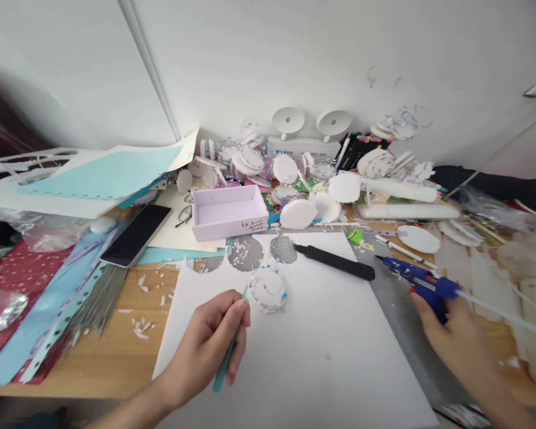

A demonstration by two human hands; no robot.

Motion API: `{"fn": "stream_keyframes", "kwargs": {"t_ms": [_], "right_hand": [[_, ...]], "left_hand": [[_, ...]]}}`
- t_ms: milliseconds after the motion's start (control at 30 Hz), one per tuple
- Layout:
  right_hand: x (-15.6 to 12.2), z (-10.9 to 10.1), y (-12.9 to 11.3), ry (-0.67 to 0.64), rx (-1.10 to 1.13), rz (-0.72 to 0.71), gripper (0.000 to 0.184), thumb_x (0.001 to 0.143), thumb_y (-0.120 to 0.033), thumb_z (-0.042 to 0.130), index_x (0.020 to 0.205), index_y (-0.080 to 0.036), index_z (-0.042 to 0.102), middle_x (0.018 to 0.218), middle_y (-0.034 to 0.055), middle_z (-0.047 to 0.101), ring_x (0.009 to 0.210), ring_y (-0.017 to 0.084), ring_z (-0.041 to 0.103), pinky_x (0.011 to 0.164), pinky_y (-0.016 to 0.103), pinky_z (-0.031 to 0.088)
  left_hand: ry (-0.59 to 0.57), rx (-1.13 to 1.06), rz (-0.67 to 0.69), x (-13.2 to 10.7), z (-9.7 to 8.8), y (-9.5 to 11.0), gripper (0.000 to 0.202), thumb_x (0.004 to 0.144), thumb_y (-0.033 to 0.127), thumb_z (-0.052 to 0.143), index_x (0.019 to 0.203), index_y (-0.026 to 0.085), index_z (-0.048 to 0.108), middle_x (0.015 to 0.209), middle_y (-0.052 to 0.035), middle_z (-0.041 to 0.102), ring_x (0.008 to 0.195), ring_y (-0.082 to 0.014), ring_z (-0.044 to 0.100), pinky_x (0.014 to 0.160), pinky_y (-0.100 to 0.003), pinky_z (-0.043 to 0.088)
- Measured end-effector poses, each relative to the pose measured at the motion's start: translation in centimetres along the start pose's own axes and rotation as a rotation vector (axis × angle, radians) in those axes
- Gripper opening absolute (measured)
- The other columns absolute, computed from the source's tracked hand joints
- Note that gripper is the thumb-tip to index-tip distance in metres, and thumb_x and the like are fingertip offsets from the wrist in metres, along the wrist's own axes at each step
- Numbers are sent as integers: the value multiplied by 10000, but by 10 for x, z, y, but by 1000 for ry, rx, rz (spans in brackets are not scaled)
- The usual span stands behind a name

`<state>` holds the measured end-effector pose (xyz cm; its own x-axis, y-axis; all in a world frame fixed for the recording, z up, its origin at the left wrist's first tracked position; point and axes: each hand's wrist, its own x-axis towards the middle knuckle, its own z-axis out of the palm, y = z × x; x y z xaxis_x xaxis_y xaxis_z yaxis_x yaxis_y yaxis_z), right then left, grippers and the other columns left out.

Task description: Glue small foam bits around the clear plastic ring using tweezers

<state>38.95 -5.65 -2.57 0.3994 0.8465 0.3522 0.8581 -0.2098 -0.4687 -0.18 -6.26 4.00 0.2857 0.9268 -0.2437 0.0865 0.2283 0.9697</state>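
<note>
My left hand (214, 339) is closed around teal tweezers (224, 366), their tips pointing up and away. Just beyond those tips lies a round white craft piece (268, 291), edged with a string of small blue and white bits. It rests on a large white sheet (304, 357) with round cut-outs along its far edge. At the right, my right hand (455, 333) grips the handle of a blue hot glue gun (417, 279). The gun's nozzle points left, and a clear glue stick (502, 307) sticks out of its rear.
A black pen-shaped cutter (337, 262) lies across the sheet's far part. Behind it stand a lilac box (230, 211) and piled white discs (298, 213). At left are a phone (136, 235), a bundle of thin wires (100, 298) and coloured paper (111, 173).
</note>
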Motion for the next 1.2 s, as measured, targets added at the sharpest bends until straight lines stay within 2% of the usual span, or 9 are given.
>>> {"fn": "stream_keyframes", "kwargs": {"t_ms": [133, 267, 333, 433, 533, 600, 800, 967, 1200], "right_hand": [[9, -18, -4, -34, -129, 115, 94, 816, -365, 537, 842, -286, 495, 706, 102, 555, 750, 341, 635, 553, 440, 414], [22, -38, -30, 144, -164, 160, 239, 820, -482, 543, 921, -267, 559, 728, 136, 588, 793, 355, 639, 537, 455, 376], [28, -38, -55, 234, -105, 248, 262, 701, -503, 686, 754, -275, 569, 625, 96, 578, 662, 305, 631, 515, 428, 392], [30, -21, -98, 225, 67, 336, 268, 587, -409, 771, 632, -260, 553, 589, 62, 599, 534, 218, 594, 472, 357, 420], [16, 8, -131, 176, 226, 175, 226, 580, -333, 747, 614, -215, 558, 552, 27, 586, 503, 182, 580, 469, 304, 447], [1, 27, -143, 31, 398, 8, 181, 631, -275, 691, 581, -206, 531, 497, -8, 559, 439, 137, 543, 430, 254, 439], [-31, 58, -138, -286, 557, -196, 134, 686, -179, 626, 812, -199, 586, 504, -60, 560, 380, 103, 496, 384, 206, 437], [-30, 58, -132, -299, 475, -197, 203, 677, -165, 614, 875, -204, 593, 546, -49, 604, 386, 110, 508, 398, 211, 459], [-25, 53, -136, -398, 501, -177, 121, 669, -165, 631, 757, -217, 565, 627, -10, 605, 553, 176, 611, 481, 258, 485]], "left_hand": [[-35, 0, 4, 10, -7, 4, 368, 978, 447, 368, 743, 180, 464, 358, 65, 517, 294, -63, 379, 388, -158, 340], [-77, -13, 4, 23, -11, 7, 385, 963, 473, 388, 730, 178, 471, 344, 65, 503, 280, -62, 371, 368, -153, 318], [-123, -10, 13, 30, -11, 7, 388, 956, 477, 401, 722, 178, 480, 335, 67, 493, 275, -60, 350, 368, -155, 308], [-176, 6, 31, 39, -10, 4, 400, 946, 474, 426, 702, 169, 511, 326, 63, 481, 293, -55, 323, 398, -162, 306], [-215, -8, 7, 44, -9, -2, 429, 932, 506, 435, 706, 157, 541, 325, 63, 458, 300, -53, 291, 401, -174, 280], [-237, -16, -38, 46, -8, -7, 450, 920, 537, 435, 707, 156, 542, 326, 65, 437, 294, -53, 275, 392, -182, 264], [-320, 11, -142, 45, -11, -13, 457, 924, 536, 420, 702, 154, 537, 351, 55, 426, 304, -56, 300, 406, -187, 279], [-362, -3, -174, 44, -12, -11, 455, 940, 523, 390, 714, 157, 540, 365, 52, 419, 309, -58, 308, 398, -187, 269], [-397, -15, -197, 43, -11, -15, 466, 941, 538, 373, 732, 156, 539, 377, 48, 420, 311, -56, 311, 395, -184, 272]]}}
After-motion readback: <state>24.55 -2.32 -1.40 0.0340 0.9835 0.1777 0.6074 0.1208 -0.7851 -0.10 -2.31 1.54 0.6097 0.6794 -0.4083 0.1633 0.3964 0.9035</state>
